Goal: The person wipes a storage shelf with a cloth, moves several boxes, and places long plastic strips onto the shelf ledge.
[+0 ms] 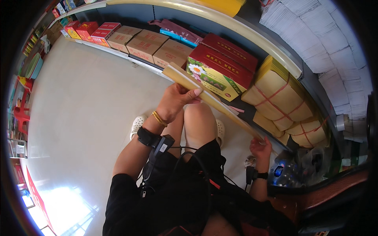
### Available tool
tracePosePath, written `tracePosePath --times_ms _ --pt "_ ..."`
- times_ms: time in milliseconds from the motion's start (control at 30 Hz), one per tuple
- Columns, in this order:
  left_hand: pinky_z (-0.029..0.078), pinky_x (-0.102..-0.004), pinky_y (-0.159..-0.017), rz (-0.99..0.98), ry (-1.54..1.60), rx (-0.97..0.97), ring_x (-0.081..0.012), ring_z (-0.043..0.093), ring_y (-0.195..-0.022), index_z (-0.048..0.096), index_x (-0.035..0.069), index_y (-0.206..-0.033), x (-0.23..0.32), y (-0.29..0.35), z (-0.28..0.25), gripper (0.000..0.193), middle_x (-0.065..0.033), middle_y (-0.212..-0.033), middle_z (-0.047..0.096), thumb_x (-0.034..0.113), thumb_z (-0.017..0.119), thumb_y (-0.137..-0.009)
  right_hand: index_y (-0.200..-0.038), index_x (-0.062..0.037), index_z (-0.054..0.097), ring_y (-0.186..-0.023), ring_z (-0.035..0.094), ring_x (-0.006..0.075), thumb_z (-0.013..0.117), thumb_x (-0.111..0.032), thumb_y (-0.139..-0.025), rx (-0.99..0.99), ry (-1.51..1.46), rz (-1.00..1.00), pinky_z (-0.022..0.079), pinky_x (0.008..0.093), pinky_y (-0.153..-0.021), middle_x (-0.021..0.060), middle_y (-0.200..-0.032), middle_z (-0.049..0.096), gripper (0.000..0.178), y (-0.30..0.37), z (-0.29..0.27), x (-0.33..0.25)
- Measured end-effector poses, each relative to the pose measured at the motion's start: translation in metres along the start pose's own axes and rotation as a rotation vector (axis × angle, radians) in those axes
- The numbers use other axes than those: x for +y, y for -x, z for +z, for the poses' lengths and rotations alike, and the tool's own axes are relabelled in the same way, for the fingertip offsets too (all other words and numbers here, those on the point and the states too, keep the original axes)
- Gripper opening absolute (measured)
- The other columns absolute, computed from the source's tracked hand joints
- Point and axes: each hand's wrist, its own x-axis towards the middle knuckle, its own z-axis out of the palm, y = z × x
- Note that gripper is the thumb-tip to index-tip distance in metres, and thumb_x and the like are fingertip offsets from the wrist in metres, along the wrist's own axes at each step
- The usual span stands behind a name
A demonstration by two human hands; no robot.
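A long, narrow tan strip with a white band along it (220,104) runs slantwise in front of the low shelf. My left hand (179,100) is closed on it near its far left end, the thumb lying over the white band. At the strip's lower right end is my right hand (260,148), palm turned up, its fingers curled round that end. Directly behind the strip, on the shelf, sits a dark red and yellow carton with a flower picture (220,70). To the right of it are bundles of yellow paper tied with red string (277,96).
Brown cardboard boxes (147,44) and red boxes (87,30) line the low shelf to the left. Stacked white paper (311,31) fills the upper right. Clear plastic-wrapped bottles (285,173) stand by my right forearm, beside a brown chair arm (327,194). Red stools (23,112) are at far left.
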Motion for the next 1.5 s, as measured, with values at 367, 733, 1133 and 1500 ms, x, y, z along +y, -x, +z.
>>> tracePosePath --times_ms 367,733,1133,1500 --pt "0.051 -0.022 -0.058 0.017 -0.046 0.03 -0.0135 0.06 -0.066 0.056 -0.004 -0.093 0.017 -0.007 0.033 0.027 -0.0101 -0.081 0.062 0.016 0.064 -0.078 -0.088 -0.0032 0.058 -0.073 0.056 0.0261 0.063 -0.031 -0.075 0.367 1.393 -1.091 0.046 0.0292 -0.063 0.0094 -0.082 0.059 0.032 0.029 -0.003 0.019" --pt "0.048 -0.0215 -0.069 0.134 0.084 -0.497 -0.0098 0.057 -0.08 0.051 0.002 -0.104 0.044 0.003 0.117 0.028 -0.0069 -0.09 0.059 0.006 0.061 -0.079 -0.125 -0.0057 0.036 -0.095 0.05 0.0284 0.061 -0.007 -0.07 -0.034 1.671 -1.552 0.038 0.0331 -0.086 0.0122 -0.102 0.051 0.061 0.071 0.14 0.056" --pt "0.045 -0.0204 -0.069 0.148 -0.189 -0.554 -0.0077 0.055 -0.078 0.057 0.001 -0.093 -0.005 -0.005 0.133 0.011 -0.0029 -0.083 0.059 0.004 0.054 -0.083 -0.114 0.0013 0.046 -0.092 0.05 0.0133 0.048 -0.008 -0.086 -0.185 0.83 -1.503 0.037 0.0268 -0.087 0.0067 -0.096 0.056 0.029 0.108 0.131 -0.038" --pt "0.047 -0.0226 -0.066 0.217 -0.591 -0.389 -0.0102 0.057 -0.074 0.057 0.001 -0.094 -0.044 -0.021 0.099 0.013 -0.0033 -0.084 0.061 0.006 0.055 -0.082 -0.107 -0.0025 0.043 -0.086 0.051 0.0188 0.043 -0.014 -0.089 -0.226 0.044 -1.42 0.042 0.0376 -0.079 0.0095 -0.093 0.053 0.022 0.155 0.117 -0.062"
